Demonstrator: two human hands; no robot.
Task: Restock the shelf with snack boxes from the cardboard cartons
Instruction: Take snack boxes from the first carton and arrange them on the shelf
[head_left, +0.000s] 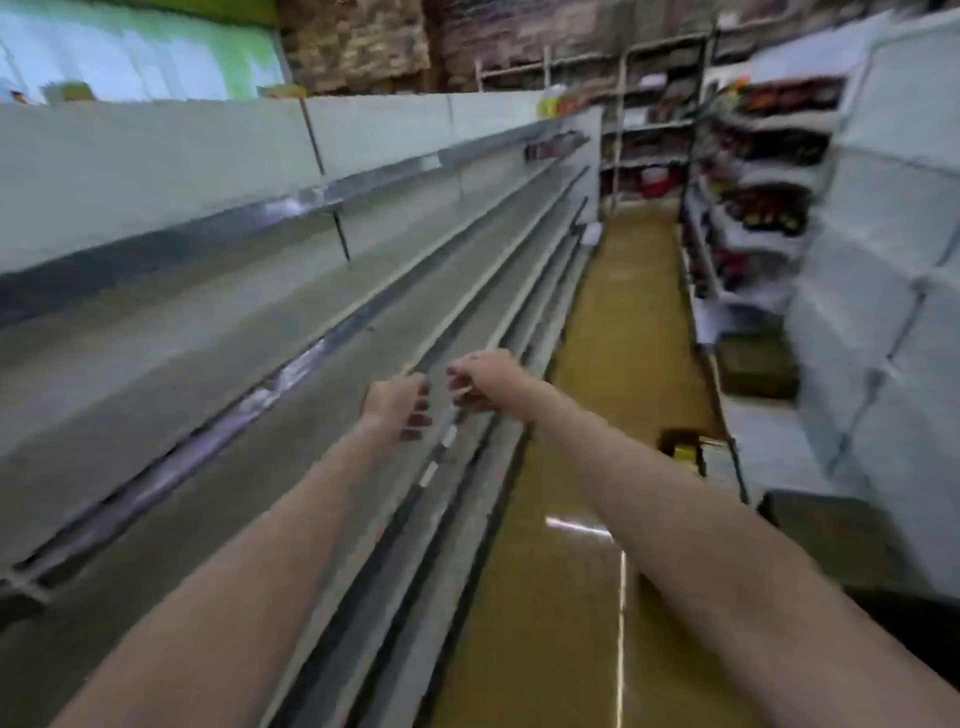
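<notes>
head view: left hand (397, 405) and right hand (480, 379) loosely curled, holding nothing; labels unreadable.

Long grey shelf (218, 395) tiers run down the aisle's left side — a few dark packages (553, 145) sit at the far end. A carton (685, 449) stands on the yellow floor (613, 322) — blurred.

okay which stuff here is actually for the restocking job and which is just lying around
For the job: long grey shelf; left hand and right hand, both holding nothing.
Lying about: stocked shelves across the aisle; dark box on the floor.
</notes>
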